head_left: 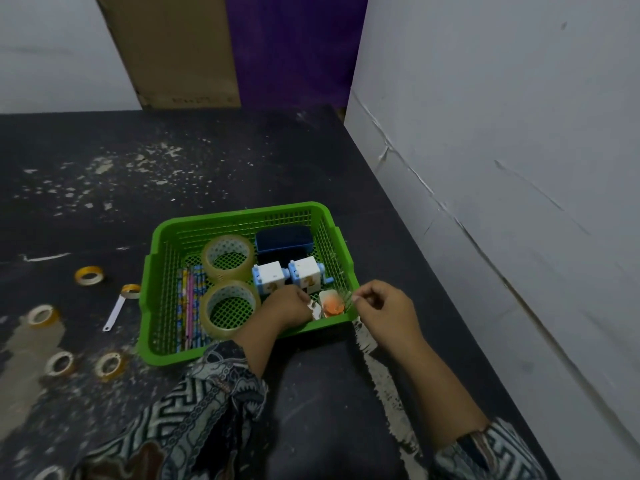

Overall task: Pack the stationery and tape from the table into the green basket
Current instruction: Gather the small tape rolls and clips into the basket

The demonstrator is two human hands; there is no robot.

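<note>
The green basket [162,244] stands on the dark table and holds two big clear tape rolls [228,257] [229,309], a bundle of patterned pencils [189,306], a dark blue case [284,239], two white-and-blue sharpeners [270,276] [306,273] and a small orange-and-white item [331,303]. My left hand [287,306] reaches into the basket's near right corner, fingers curled on a small white piece beside the orange item. My right hand [379,304] hovers at the basket's right rim with fingers curled; whether it holds anything is unclear.
Several small yellow tape rolls [89,275] [41,315] [59,362] [110,365] lie on the table left of the basket, one [131,291] with a white strip trailing from it. A grey wall panel [485,168] borders the table's right edge. Cardboard [173,50] leans at the back.
</note>
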